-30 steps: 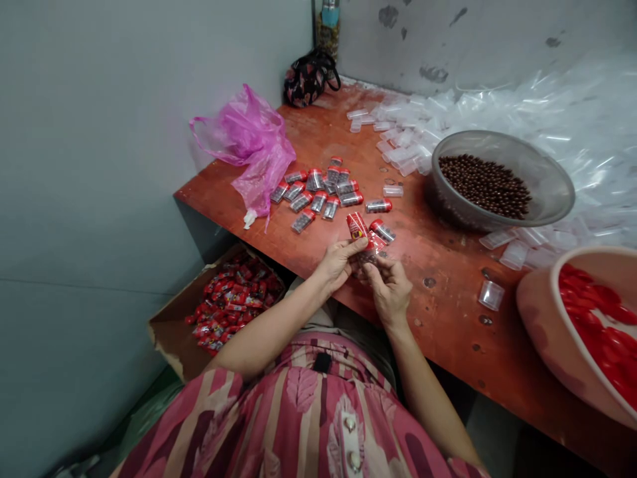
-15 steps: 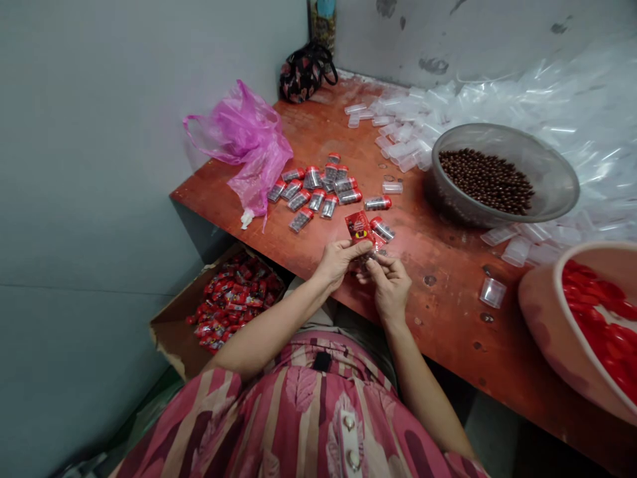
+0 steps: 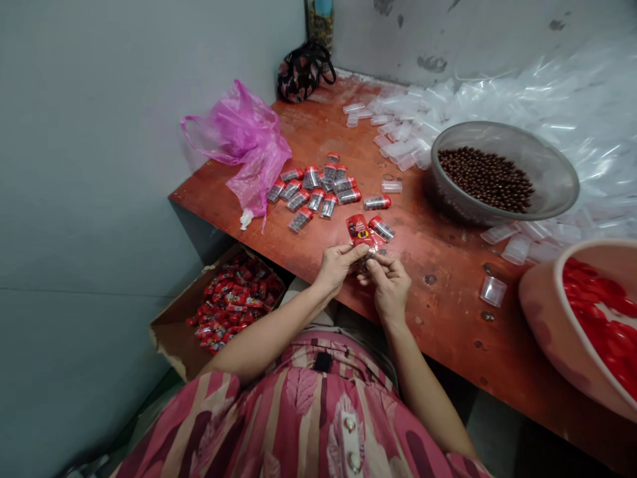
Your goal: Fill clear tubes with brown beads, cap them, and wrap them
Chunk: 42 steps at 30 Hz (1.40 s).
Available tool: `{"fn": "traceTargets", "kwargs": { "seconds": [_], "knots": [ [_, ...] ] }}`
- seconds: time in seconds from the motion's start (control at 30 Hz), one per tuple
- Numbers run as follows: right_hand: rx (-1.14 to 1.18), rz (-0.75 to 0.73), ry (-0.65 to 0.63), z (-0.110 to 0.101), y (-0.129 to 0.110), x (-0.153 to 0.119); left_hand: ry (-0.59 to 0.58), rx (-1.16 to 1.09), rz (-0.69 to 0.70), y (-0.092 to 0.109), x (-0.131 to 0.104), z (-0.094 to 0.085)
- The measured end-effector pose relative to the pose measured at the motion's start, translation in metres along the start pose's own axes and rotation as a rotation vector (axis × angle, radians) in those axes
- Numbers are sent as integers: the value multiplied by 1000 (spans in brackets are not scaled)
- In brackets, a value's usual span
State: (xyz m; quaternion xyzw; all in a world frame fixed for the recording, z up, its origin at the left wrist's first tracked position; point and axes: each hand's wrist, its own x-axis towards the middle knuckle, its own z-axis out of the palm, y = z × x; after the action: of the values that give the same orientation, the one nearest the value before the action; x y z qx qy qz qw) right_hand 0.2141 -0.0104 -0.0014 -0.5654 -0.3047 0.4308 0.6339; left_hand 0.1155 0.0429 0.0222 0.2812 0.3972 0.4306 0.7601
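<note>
The left hand (image 3: 338,269) pinches a red printed wrapper (image 3: 357,227) between thumb and fingers above the near edge of the table (image 3: 438,318), while the right hand (image 3: 391,282) appears to pinch its lower end, contact being partly hidden; this opposed grip probably keeps the piece steady and its free end exposed. Capped containers (image 3: 316,200) lie loose toward the left near edge, likely within easy reach, whereas the grey bowl (image 3: 552,176) stands farther back and the pink basin (image 3: 550,312) sits by the right near edge, presumably open upward for access.
</note>
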Motion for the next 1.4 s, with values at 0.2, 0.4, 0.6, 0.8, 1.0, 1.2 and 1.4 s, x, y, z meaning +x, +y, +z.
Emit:
{"fn": "traceTargets", "kwargs": {
  "seconds": [0.2,0.4,0.6,0.8,1.0,1.2,1.4],
  "knots": [
    [-100,-32,-17,3,1,-5,53,-77,-4,5,-2,1],
    [-22,19,-30,6,1,-3,-37,-114,-49,2,-4,-4],
    [26,58,-41,7,0,0,-83,-131,-86,9,-2,-13],
    [-271,-150,-30,5,3,-9,-18,-164,-64,4,2,-11],
    [-7,37,-1,11,-1,-4,-180,-91,-72,-7,-2,-13],
    [121,94,-161,8,2,-6,-53,-115,-78,4,-6,-15],
    [80,37,-137,4,1,-5,-32,-147,-148,3,-18,-15]
  ]
}}
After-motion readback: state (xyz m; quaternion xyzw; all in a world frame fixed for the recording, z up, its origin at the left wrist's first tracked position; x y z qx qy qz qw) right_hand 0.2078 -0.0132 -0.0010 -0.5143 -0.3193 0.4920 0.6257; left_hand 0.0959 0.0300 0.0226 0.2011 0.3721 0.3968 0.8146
